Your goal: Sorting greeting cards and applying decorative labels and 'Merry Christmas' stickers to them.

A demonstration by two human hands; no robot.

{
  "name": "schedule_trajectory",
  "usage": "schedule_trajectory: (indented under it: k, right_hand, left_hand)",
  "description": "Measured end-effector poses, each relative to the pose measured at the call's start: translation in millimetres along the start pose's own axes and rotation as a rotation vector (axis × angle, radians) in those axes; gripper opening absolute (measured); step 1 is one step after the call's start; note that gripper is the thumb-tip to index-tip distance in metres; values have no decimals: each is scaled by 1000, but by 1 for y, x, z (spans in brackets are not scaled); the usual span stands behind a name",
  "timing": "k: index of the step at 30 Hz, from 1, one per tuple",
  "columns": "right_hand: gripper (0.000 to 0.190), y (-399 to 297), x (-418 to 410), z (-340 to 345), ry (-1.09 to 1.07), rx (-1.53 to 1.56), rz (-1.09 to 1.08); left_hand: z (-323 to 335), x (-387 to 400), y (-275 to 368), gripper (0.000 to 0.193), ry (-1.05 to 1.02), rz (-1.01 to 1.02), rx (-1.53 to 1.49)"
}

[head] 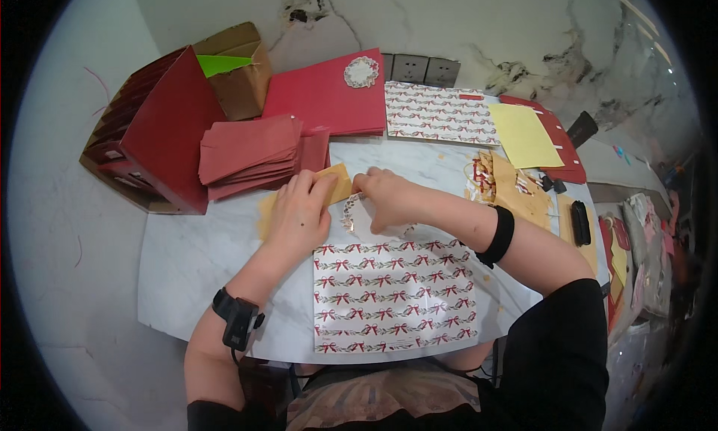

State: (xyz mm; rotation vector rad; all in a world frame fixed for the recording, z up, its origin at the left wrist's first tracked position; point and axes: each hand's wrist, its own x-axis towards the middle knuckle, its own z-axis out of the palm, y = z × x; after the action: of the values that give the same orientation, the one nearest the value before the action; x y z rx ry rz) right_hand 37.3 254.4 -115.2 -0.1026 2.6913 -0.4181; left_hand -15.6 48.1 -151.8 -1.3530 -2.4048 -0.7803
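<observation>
My left hand (300,209) rests on a yellow-orange piece of paper or card (341,185) on the marble-patterned table (196,274), its fingers over the piece. Beside it on the right, my right hand (387,198) is bent over a round, wreath-edged paper piece (351,215), with the fingertips near the end of the yellow-orange piece. Whether the right fingers pinch anything is hidden. Just below both hands lies a white printed sheet (395,299) with rows of red bows and green garlands. Its top edge is close to the round piece.
Red envelopes (249,148) are stacked at the left, beside a dark red compartment box (174,128) and a cardboard box (241,89). Behind are a red folder (320,97), another patterned sheet (437,114) and yellow paper (524,134). Paper scraps (482,178) and a black item (581,222) lie right.
</observation>
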Motion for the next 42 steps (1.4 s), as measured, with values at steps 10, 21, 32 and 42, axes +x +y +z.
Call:
schedule_trajectory:
  k: [10,21,32,42]
  right_hand:
    - [79,1,6,3,38,-86,-29]
    - [77,0,1,-3,-22,36,-80]
    - [55,16,-3,-4,387,274,-412]
    - [27,63,-71,8,184,9,-329]
  left_hand:
    - [-2,-5,17,37,-145,-140,-44]
    - [6,-1,32,83,-242,-311,-355]
    - [9,14,33,94,-262,-410,-231]
    - [-5,9,8,82,-325,-439,-203]
